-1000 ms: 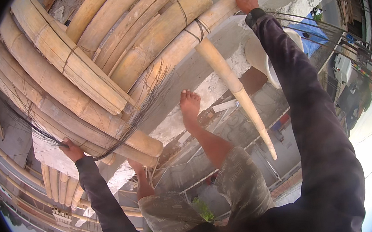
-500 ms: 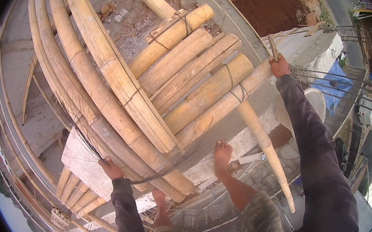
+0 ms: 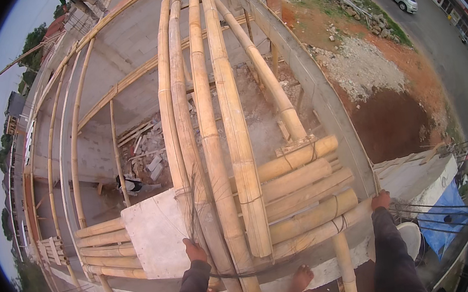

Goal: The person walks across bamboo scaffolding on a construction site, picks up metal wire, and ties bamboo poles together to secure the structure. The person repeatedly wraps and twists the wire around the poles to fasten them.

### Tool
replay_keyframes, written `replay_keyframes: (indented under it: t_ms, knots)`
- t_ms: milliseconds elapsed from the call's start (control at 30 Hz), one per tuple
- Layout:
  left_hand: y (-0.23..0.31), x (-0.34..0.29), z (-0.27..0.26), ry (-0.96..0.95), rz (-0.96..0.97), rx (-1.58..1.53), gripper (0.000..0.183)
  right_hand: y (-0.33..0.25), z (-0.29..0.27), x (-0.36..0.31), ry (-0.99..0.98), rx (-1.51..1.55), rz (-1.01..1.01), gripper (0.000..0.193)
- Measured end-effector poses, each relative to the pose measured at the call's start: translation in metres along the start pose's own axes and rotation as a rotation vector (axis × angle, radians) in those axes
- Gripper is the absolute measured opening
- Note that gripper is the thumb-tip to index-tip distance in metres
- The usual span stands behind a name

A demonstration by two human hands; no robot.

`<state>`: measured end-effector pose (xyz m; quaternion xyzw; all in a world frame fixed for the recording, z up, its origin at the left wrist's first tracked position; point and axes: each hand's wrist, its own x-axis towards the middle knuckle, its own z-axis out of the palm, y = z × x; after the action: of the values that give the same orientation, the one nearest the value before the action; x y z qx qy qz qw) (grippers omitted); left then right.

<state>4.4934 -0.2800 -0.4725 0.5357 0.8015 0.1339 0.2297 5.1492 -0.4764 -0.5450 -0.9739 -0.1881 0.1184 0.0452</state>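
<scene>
My left hand (image 3: 195, 251) is closed on a bundle of thin black wire (image 3: 220, 275), beside the lower ends of long bamboo poles (image 3: 207, 120). Loose wire strands fan upward over the poles. At the right, my right hand (image 3: 381, 199) is closed around a short, thin brown stick (image 3: 376, 182), close to the end of a crosswise bamboo pole (image 3: 312, 239). Several thick, short bamboo pieces (image 3: 306, 181) lie stacked next to that pole, some tied with dark wire. A pale flat board (image 3: 155, 234) lies left of my left hand.
My bare feet (image 3: 303, 279) stand on a concrete ledge beneath the poles. Bare steel rods (image 3: 446, 210) stick out at the right, above a blue tarp (image 3: 442, 221). Between the walls is a deep drop with rubble (image 3: 153, 160). Another person (image 3: 129, 184) is down there.
My view has tilted up, showing more of the building and road. Both hands remain closed, the left by the wire bundle, the right by the crosswise pole's end.
</scene>
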Motion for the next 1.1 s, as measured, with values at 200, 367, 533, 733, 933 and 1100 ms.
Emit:
replay_keyframes:
  t_ms: [200, 367, 533, 733, 933, 1100]
  knots:
    - [0.01, 0.005, -0.008, -0.066, -0.056, 0.064, 0.024, -0.089, -0.041, -0.157, -0.025, 0.366, -0.277, 0.02]
    - [0.035, 0.019, -0.037, -0.313, -0.175, 0.231, 0.022, -0.157, -0.085, -0.324, -0.408, 0.302, -0.292, 0.035]
    - [0.049, 0.01, -0.077, -0.371, -0.214, 0.243, 0.02, -0.202, -0.135, -0.401, -0.702, 0.21, -0.293, 0.033]
    - [0.04, -0.043, -0.125, -0.358, -0.15, -0.077, 0.026, -0.212, -0.149, -0.4, -1.032, 0.042, -0.443, 0.028]
    - [0.062, -0.123, -0.241, -0.603, -0.656, -0.975, 0.029, -0.215, -0.147, -0.419, -0.722, 0.105, -0.433, 0.024]
    - [0.083, -0.153, -0.326, -0.554, -0.895, -1.497, 0.016, -0.251, -0.196, -0.453, -0.689, 0.123, -0.406, 0.025]
